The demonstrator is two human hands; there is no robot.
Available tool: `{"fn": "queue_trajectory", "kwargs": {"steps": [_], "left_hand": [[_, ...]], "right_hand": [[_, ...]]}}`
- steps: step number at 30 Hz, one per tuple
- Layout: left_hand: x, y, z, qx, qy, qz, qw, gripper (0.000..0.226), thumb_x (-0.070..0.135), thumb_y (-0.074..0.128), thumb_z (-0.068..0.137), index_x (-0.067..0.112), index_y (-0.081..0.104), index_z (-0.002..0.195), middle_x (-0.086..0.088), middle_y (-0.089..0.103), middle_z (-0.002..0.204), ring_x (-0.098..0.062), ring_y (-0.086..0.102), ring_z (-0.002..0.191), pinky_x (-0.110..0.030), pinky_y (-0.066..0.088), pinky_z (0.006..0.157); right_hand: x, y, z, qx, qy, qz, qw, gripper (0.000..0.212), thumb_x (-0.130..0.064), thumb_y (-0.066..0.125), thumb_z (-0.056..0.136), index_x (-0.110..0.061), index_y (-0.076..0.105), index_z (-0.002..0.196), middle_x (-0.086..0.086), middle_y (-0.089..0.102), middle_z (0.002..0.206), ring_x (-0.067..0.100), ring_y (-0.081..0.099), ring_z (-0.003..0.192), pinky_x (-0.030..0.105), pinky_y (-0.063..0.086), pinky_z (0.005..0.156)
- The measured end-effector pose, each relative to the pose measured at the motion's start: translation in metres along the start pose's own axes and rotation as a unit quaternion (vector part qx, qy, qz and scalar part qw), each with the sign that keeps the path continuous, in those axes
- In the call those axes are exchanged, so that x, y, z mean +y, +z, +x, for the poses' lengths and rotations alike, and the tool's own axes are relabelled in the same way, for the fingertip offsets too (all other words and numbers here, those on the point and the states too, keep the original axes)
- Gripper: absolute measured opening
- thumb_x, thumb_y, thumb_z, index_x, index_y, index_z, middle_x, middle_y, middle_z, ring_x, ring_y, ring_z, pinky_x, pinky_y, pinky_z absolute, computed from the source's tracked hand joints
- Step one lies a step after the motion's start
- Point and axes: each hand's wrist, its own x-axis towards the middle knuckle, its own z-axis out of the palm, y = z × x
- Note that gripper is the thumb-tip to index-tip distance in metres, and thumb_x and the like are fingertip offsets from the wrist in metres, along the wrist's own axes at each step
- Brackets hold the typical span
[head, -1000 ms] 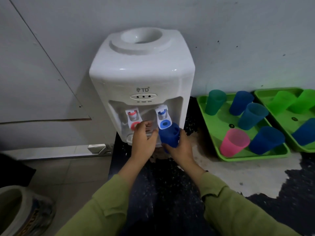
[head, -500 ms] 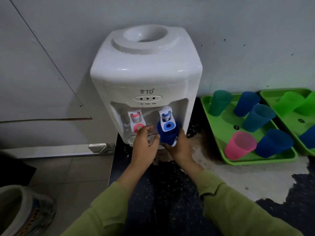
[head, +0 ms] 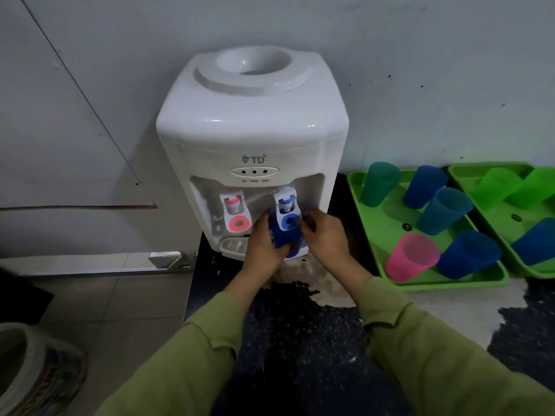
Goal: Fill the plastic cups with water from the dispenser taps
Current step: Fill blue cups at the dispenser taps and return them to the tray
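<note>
A white water dispenser (head: 252, 121) stands against the wall, with a red tap (head: 235, 216) on the left and a blue tap (head: 286, 213) on the right. A dark blue plastic cup (head: 285, 240) sits directly under the blue tap, above the drip tray (head: 232, 245). My left hand (head: 264, 250) wraps around the cup's left side. My right hand (head: 326, 235) is at the cup's right side, its fingertips touching the blue tap lever. No water stream is visible.
Right of the dispenser, a green tray (head: 378, 232) holds several cups: teal (head: 380, 184), blue (head: 425, 186), pink (head: 411, 261). A second green tray (head: 510, 219) with green and blue cups lies further right. The dark countertop (head: 300, 340) has a worn pale patch. A bucket (head: 33, 370) stands on the floor at left.
The blue cup moved from my right hand into place under the blue tap, now held by my left hand. My right hand shifted up to the blue tap lever.
</note>
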Motion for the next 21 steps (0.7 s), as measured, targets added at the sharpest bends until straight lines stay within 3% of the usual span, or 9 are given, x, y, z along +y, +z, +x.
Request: {"fn": "queue_trajectory", "kwargs": {"steps": [4,8,14,17,21], "left_hand": [[0.002,0.002,0.005,-0.015,0.008,0.020,1.000,0.058,0.011,0.076,0.066,0.024,0.048,0.116,0.003,0.055,0.113,-0.017,0.056,0.103,-0.030,0.048,0.087],[0.000,0.004,0.006,-0.012,-0.010,0.017,1.000,0.051,0.013,0.078,0.067,0.026,0.047,0.105,0.006,0.056,0.105,-0.017,0.058,0.096,-0.027,0.046,0.077],[-0.007,0.004,0.011,-0.015,-0.035,0.029,0.999,0.067,0.017,0.083,0.064,0.013,0.046,0.119,-0.001,0.057,0.119,-0.016,0.054,0.103,-0.028,0.043,0.084],[-0.009,0.004,0.012,-0.017,-0.038,0.020,0.999,0.067,0.015,0.084,0.063,0.016,0.046,0.118,0.005,0.054,0.116,-0.014,0.053,0.105,-0.026,0.042,0.085],[-0.011,0.004,0.014,-0.020,-0.036,0.040,0.998,0.069,0.016,0.084,0.062,0.016,0.045,0.120,0.006,0.053,0.113,-0.010,0.050,0.101,-0.024,0.041,0.084]], "right_hand": [[0.002,-0.006,0.001,-0.032,0.001,-0.009,0.999,0.017,-0.026,0.057,0.089,-0.012,0.064,0.096,0.014,0.069,0.091,0.030,0.063,0.082,0.030,0.048,0.069],[0.003,-0.019,-0.007,-0.055,-0.022,-0.007,0.998,0.013,-0.023,0.056,0.089,-0.012,0.063,0.089,0.009,0.067,0.080,0.020,0.057,0.068,0.023,0.036,0.061],[-0.008,-0.046,-0.011,-0.076,-0.005,0.076,0.994,0.013,-0.019,0.056,0.089,-0.011,0.064,0.083,0.000,0.058,0.060,0.020,0.061,0.060,0.030,0.050,0.061],[-0.016,-0.053,-0.011,-0.076,0.010,0.124,0.989,0.015,-0.019,0.056,0.088,-0.009,0.064,0.081,0.000,0.058,0.055,0.007,0.056,0.045,0.023,0.048,0.048],[-0.027,-0.062,-0.005,-0.050,0.018,0.180,0.982,0.020,-0.023,0.057,0.087,-0.011,0.062,0.071,-0.002,0.057,0.053,0.013,0.058,0.049,0.022,0.047,0.047]]}}
